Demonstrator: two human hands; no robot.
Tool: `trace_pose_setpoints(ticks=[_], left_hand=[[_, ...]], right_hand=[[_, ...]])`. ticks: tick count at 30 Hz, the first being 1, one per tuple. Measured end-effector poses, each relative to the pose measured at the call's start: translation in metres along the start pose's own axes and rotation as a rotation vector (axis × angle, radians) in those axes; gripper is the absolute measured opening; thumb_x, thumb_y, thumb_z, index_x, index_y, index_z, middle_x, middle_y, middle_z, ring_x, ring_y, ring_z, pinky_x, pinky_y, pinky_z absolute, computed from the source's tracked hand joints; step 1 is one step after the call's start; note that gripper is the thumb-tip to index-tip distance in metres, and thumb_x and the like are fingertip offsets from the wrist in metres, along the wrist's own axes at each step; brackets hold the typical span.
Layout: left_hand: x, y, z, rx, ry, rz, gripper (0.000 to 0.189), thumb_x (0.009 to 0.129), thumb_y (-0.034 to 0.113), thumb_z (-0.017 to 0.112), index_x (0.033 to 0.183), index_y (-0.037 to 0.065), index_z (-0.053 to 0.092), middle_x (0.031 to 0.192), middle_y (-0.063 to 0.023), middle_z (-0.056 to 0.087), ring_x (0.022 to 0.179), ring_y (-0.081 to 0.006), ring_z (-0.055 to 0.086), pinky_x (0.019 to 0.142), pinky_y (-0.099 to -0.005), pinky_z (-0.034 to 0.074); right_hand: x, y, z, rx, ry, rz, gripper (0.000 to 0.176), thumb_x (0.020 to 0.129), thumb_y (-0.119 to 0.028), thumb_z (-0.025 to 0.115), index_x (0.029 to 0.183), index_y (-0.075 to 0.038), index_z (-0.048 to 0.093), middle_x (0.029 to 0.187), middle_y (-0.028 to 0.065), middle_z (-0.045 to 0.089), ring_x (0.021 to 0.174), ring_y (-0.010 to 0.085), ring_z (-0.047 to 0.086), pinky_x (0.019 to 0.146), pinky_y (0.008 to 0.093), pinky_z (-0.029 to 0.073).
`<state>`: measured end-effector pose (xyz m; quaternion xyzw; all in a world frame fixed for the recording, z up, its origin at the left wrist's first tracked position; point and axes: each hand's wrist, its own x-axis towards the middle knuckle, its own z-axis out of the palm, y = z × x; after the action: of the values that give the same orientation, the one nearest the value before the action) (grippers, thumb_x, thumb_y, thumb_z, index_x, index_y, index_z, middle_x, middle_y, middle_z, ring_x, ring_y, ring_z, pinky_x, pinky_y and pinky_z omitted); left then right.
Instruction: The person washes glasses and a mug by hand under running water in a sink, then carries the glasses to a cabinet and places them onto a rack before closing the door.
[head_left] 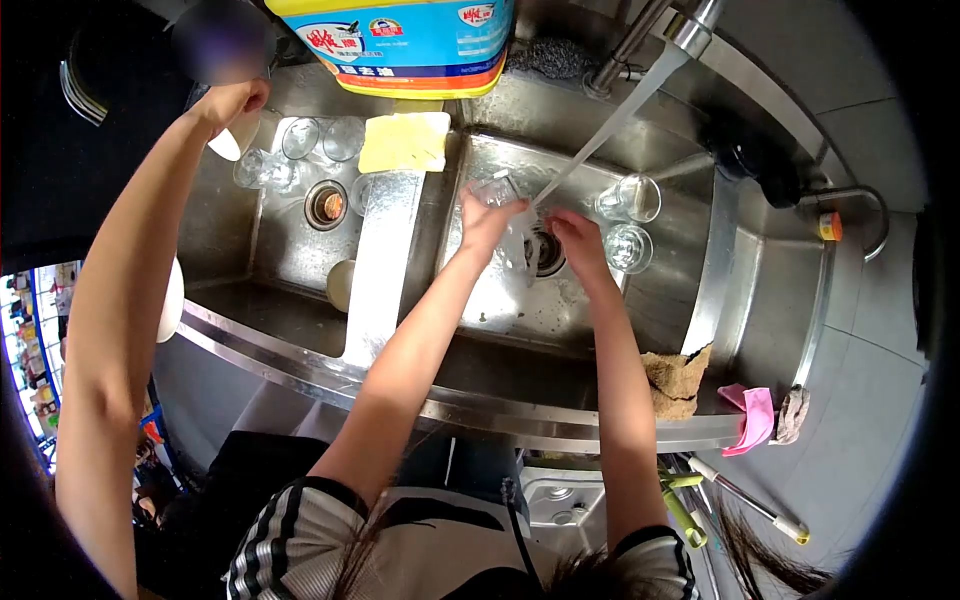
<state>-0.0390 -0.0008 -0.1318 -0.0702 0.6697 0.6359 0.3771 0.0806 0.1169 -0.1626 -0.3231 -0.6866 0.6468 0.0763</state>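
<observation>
A clear glass (497,188) is gripped in the left hand (484,221) over the middle sink basin (500,305), just beside the stream of water (612,118) from the tap (692,32). The right hand (577,240) is held near the drain (545,254), its fingers curled; whether anything is pinched in them cannot be told. Two glasses (630,248) are set at the basin's right side. In the left basin (290,285), more glasses (343,138) are seen near a yellow cloth (405,142) laid on the divider.
</observation>
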Motion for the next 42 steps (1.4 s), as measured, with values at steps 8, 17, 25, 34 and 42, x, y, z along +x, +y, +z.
trace_pose_setpoints(ticks=[8,17,25,34,42], left_hand=[[-0.024,0.016,0.008,0.619,0.145,0.61,0.084,0.058,0.01,0.074,0.125,0.0,0.024,0.117,-0.0234,0.04,0.112,-0.0373,0.04,0.092,-0.0395,0.037],[0.007,0.029,-0.021,-0.534,-0.13,-0.25,0.053,0.07,0.027,0.063,0.114,0.008,0.041,0.102,-0.014,0.055,0.092,-0.0268,0.053,0.08,-0.0392,0.044],[0.009,0.015,-0.013,-0.652,0.041,-0.182,0.039,0.074,0.037,0.054,0.102,0.009,0.051,0.096,-0.0079,0.059,0.085,-0.0235,0.057,0.075,-0.0374,0.046],[0.006,0.014,0.003,-0.24,-0.103,-0.045,0.055,0.082,0.044,0.047,0.116,0.0,0.047,0.115,-0.0152,0.052,0.104,-0.0246,0.051,0.091,-0.0346,0.04],[-0.038,0.006,0.025,0.763,0.053,1.087,0.032,0.076,0.008,0.053,0.106,-0.002,0.051,0.098,-0.02,0.056,0.096,-0.0358,0.052,0.084,-0.0386,0.042]], right_hand=[[-0.012,0.001,0.0,-0.033,-0.034,0.113,0.027,0.082,-0.004,0.052,0.108,0.001,0.055,0.097,0.0098,0.061,0.088,0.017,0.056,0.079,0.029,0.043],[-0.019,-0.037,0.025,0.23,0.114,-0.147,0.042,0.079,-0.004,0.055,0.12,-0.001,0.048,0.106,0.0126,0.058,0.098,0.0153,0.053,0.081,0.0275,0.043],[0.017,-0.048,0.033,-0.558,0.296,0.057,0.036,0.075,-0.024,0.062,0.102,-0.001,0.058,0.094,0.0199,0.061,0.09,0.0323,0.059,0.079,0.0383,0.046],[0.047,-0.048,0.038,-0.326,0.053,0.282,0.03,0.079,-0.023,0.053,0.08,0.006,0.058,0.081,0.0248,0.06,0.083,0.033,0.061,0.073,0.0416,0.048],[0.022,-0.054,0.008,-0.728,0.233,0.166,0.023,0.075,-0.016,0.054,0.077,0.006,0.059,0.081,0.0256,0.06,0.08,0.0372,0.06,0.07,0.0406,0.049]])
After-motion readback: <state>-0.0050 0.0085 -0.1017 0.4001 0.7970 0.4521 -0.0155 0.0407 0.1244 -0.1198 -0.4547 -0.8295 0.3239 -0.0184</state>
